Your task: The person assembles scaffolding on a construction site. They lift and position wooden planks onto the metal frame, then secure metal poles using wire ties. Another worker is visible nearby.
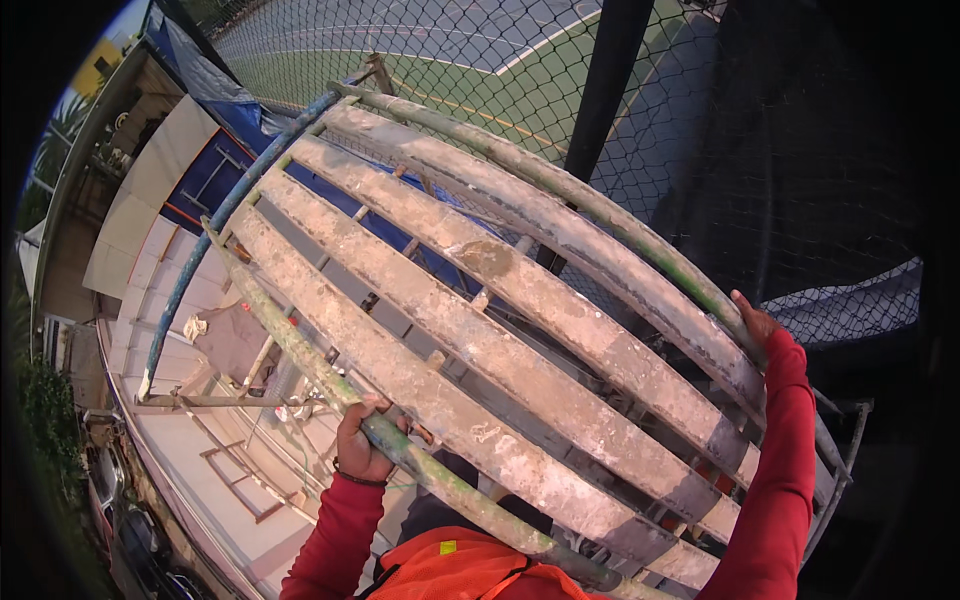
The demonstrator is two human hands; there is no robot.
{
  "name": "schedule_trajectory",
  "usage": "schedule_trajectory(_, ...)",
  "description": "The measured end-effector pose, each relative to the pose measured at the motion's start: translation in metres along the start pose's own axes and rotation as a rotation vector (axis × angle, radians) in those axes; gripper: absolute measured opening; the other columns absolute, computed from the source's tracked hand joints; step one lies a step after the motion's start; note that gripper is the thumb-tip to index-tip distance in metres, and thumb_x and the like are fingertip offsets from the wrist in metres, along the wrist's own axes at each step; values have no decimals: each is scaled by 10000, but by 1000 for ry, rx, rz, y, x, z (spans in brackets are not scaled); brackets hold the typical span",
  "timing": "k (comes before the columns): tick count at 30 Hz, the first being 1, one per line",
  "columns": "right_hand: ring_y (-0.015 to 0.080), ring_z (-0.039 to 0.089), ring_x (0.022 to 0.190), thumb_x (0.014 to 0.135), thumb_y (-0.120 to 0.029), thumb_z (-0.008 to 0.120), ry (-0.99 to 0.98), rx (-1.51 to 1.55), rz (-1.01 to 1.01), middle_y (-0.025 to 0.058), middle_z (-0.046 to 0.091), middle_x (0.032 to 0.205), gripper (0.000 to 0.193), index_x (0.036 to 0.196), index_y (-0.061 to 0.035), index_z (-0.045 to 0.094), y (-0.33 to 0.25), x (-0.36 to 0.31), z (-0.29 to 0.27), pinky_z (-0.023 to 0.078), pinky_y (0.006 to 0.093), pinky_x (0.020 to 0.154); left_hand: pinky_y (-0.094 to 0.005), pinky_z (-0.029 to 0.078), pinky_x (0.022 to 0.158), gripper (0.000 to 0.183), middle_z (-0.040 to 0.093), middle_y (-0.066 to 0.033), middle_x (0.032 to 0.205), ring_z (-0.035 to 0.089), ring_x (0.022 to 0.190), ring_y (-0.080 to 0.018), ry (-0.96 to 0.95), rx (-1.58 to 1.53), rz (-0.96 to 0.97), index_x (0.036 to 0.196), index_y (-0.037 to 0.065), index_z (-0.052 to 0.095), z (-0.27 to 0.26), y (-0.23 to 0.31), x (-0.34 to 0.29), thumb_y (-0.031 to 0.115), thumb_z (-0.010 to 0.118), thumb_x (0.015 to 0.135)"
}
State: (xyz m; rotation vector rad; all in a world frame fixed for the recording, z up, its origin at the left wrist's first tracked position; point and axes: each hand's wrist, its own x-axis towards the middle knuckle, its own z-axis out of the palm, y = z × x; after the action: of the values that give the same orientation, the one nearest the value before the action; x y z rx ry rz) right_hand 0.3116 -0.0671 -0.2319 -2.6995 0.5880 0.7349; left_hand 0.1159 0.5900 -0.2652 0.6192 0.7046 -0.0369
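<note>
Left hand: your left hand (360, 445) is closed around the near side tube (300, 350) of the scaffold platform (520, 340), fingers wrapped over it.
Right hand: your right hand (757, 325) lies on the far side tube (640, 240); how fully the fingers close cannot be told.
Position: the platform is between your hands, high above the yard (200, 450).
Risk: a slip could come if either grip loosens on the pitted paint.
Materials: round steel tubes, flaking green; flat planks (470, 350), crusted with pale mortar; gaps between.

Rough, plaster-caked wooden planks (520, 330) lie in a worn, paint-flaked metal pipe frame (300, 350).
</note>
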Motion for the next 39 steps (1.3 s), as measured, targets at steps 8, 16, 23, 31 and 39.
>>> schedule_trajectory(8,474,524,1335,841,-946,175,-30,5,63,376,599,1310,1203,1281,59,669,20,23,1,340,467,1153,-419,513,735,101,584,-54,851,570,816,-217,87,14,-141,945,105,572,15,-31,-35,193,621,946)
schedule_trajectory(16,477,534,1311,949,-833,129,203,-205,6,413,568,1305,1031,1330,-22,637,41,38,19,379,486,1125,-438,505,649,128,532,-35,707,543,621,-229,185,-10,-115,910,141,549,19,-61,-38,257,604,897)
schedule_trajectory(23,494,583,1214,970,-801,157,162,-209,-56,396,610,1214,1010,1233,59,615,31,19,1,427,508,1062,-436,501,640,133,517,-31,700,538,624,-228,220,-51,-142,911,136,547,7,-73,-25,261,592,906)
schedule_trajectory(31,402,692,977,1002,-747,233,325,-355,-195,359,631,1056,880,1329,9,539,63,27,-11,542,499,837,-448,502,651,118,518,-28,712,537,627,-233,132,-41,-93,927,146,534,-9,-86,-13,257,574,924)
schedule_trajectory(39,279,610,623,992,-733,348,398,-190,-395,179,597,730,709,1202,-87,552,42,-75,-83,493,398,618,-428,489,625,201,498,-5,699,509,598,-217,-61,-176,-86,944,165,520,-34,-124,37,354,589,935)
